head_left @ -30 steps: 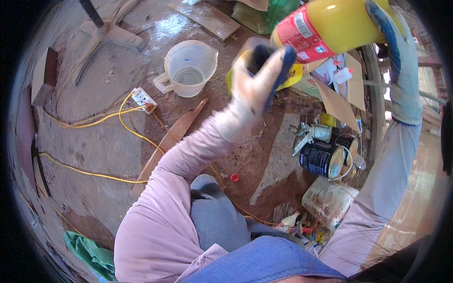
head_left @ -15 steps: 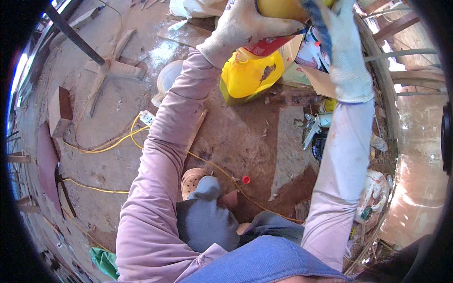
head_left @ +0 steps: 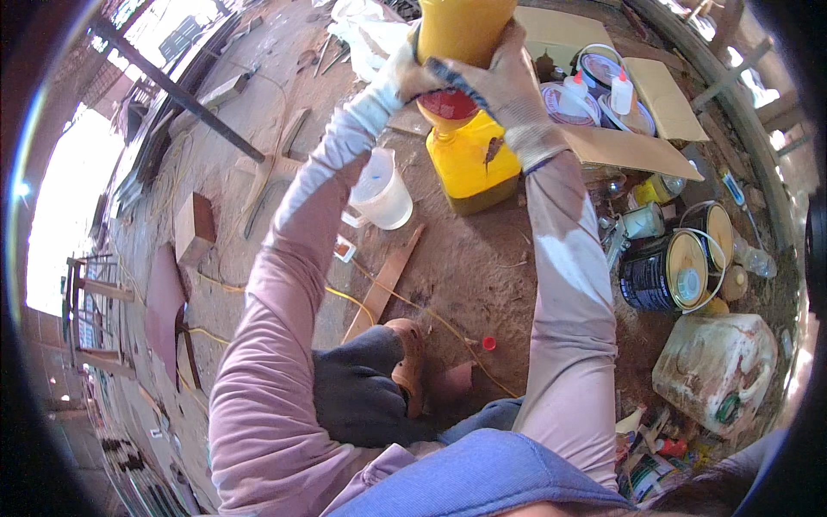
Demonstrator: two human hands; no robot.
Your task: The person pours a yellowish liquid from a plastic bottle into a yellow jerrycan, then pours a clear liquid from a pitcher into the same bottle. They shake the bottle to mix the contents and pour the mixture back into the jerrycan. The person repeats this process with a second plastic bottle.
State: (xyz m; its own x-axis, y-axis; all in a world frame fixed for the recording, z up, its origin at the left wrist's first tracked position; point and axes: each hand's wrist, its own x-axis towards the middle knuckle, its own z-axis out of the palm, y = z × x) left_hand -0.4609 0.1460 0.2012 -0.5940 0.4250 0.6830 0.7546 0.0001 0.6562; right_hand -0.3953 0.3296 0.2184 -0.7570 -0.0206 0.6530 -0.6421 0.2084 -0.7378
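Note:
Both gloved hands are raised at the top, wrapped round a yellow container (head_left: 465, 33) with a red lower part. My left hand (head_left: 412, 73) grips its left side, and my right hand (head_left: 510, 90) closes on the right, fingers crossing the front. The container's lower end narrows just above the top of a yellow jug (head_left: 469, 164) standing on the floor. Whether the two touch is hard to make out. To the left of the jug stands a translucent plastic pitcher (head_left: 383, 194) with a handle.
A cardboard box (head_left: 620, 151) holds tubs and glue bottles at far right. Paint cans (head_left: 668, 269) and a dirty white jerrycan (head_left: 719, 370) line the right side. A yellow cord (head_left: 431, 320), a wooden strip (head_left: 386, 284) and a red cap (head_left: 488, 343) lie on the floor.
The view has shifted, bringing the pitcher, box and cans more fully into sight. My hands still hold the yellow container above the jug, now more upright.

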